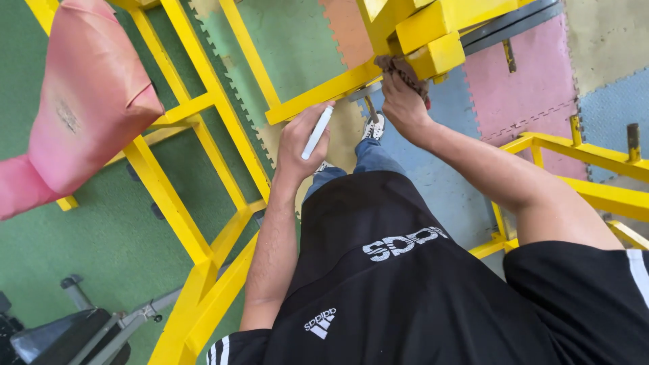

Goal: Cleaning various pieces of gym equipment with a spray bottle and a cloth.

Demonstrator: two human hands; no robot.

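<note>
Both hands (405,101) at yellow frame (324,91)

Person wore a black short-sleeved shirt (405,297) with white sleeve stripes and white chest marks, blue jeans (368,159), white sneakers (375,127). Forearms were bare.

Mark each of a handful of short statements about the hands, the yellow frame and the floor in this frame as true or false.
1. The left hand holds a slim white tube. True.
2. The right hand presses a brownish rag against the yellow frame. True.
3. The frame is painted blue. False: it is yellow.
4. The pink pad lies under the right hand. False: it sits at upper left, away from both hands.
5. The floor mats are interlocking coloured tiles. True.
</note>
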